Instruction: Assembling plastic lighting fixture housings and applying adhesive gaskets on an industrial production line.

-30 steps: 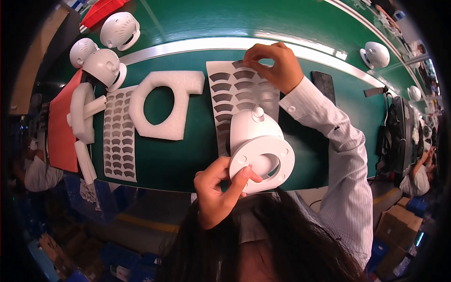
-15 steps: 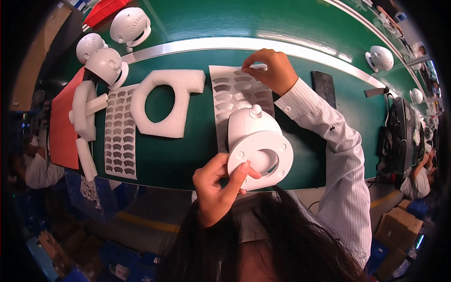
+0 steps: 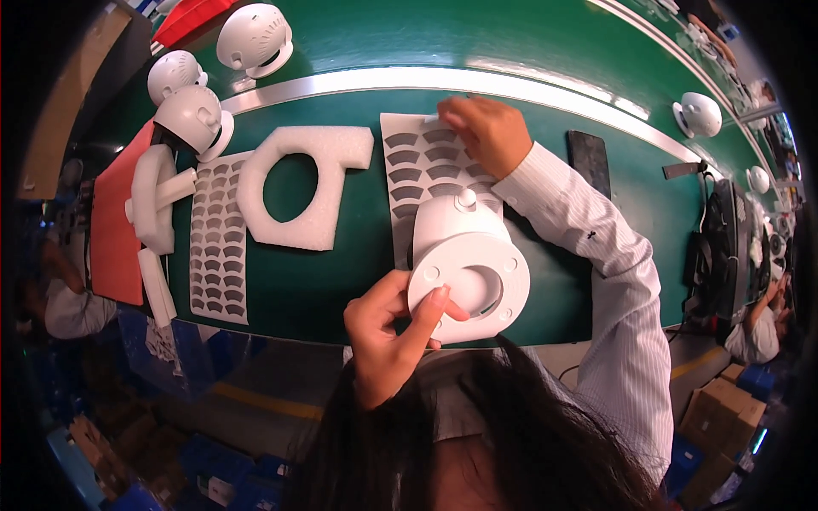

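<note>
My left hand (image 3: 383, 336) grips the ring-shaped base of a white rounded device (image 3: 460, 223), thumb across the base's opening. The base, with small round pads, is turned toward me; a short knob sticks up behind it. Above the device, my right hand (image 3: 490, 134) bends over the top of a sticker sheet (image 3: 407, 183) with rows of grey curved stickers. Its fingers are curled together; whatever they pinch, if anything, is hidden. The device covers the sheet's lower part.
On the green table lie a white foam cutout (image 3: 332, 149), a second sticker sheet (image 3: 220, 247) and a black phone (image 3: 588, 160). At left are foam pieces (image 3: 153, 200), an orange-red sheet (image 3: 118, 230) and a white device (image 3: 194, 123). More white devices (image 3: 256, 38) stand on a green belt beyond.
My right hand has turned over, its fingers now curling down at the sheet's top. The sheet looks flatter. The held device shifted slightly. Devices on the far green belt moved right.
</note>
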The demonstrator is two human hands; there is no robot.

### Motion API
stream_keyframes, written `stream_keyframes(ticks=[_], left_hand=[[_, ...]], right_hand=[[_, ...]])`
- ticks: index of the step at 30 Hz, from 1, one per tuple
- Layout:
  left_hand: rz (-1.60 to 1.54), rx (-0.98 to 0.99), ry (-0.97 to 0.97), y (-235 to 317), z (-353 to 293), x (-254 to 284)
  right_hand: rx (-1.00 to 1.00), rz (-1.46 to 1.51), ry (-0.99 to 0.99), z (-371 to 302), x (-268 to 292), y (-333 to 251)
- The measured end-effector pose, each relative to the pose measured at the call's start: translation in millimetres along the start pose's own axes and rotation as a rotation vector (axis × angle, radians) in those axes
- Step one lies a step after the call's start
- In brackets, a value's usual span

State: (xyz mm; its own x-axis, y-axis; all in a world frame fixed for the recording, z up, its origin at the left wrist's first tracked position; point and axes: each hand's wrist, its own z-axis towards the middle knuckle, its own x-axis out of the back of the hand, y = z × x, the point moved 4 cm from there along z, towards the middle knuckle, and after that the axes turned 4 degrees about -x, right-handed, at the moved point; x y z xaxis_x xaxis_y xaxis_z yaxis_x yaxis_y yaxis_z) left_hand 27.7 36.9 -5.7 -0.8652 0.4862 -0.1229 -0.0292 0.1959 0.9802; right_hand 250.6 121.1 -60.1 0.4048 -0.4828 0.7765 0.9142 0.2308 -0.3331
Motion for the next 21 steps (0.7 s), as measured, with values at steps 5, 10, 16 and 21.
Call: stream_keyframes(ticks=[5,10,16,21], left_hand=[[-0.035,-0.041,0.025,1.9,14.3,-9.4],[0.025,-0.149,0.221,-0.2,21.3,-14.0],[0.169,-0.207,0.241,-1.9,30.3,-22.0],[0.143,-0.174,0.253,0.1,28.6,-24.9]], right_hand=[[-0.299,0.913,0.018,29.8,41.5,25.2],[-0.086,0.792,-0.477,23.0,113.3,-61.6],[-0.178,0.651,-0.672,13.8,123.3,-65.0],[-0.108,0.521,-0.703,18.9,117.2,-70.6]])
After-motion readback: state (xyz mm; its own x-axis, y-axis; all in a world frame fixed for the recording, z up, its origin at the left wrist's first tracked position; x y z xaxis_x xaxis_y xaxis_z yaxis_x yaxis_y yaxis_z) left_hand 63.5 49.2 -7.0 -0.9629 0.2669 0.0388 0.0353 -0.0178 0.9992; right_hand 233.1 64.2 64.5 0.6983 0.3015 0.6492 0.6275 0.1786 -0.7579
